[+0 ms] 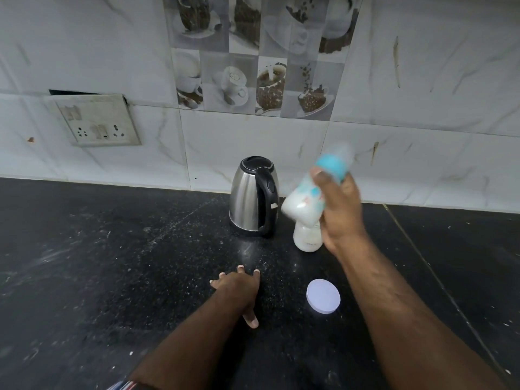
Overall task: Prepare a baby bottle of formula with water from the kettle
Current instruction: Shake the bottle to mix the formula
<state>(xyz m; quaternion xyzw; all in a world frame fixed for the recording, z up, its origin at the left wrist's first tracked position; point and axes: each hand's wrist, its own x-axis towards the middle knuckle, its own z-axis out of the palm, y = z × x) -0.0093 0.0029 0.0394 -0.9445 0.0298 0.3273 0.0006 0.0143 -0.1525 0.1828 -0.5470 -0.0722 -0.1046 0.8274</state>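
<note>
Left hand [239,288] lay flat on the table [112,263] while right hand [337,204] gripped the capped, milky bottle [306,201] mid-shake beside the kettle [253,195], so mixing's underway, probably just checking for lumps next.

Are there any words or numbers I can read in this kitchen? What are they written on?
None can be read for sure.
White container behind the right hand: small grey print, too small to read.
Baby bottle: coloured pattern only, blurred.
Kettle: a small white sticker near the handle, nothing legible.
Switchboard on the wall: no readable markings.
White lid: blank.
</note>
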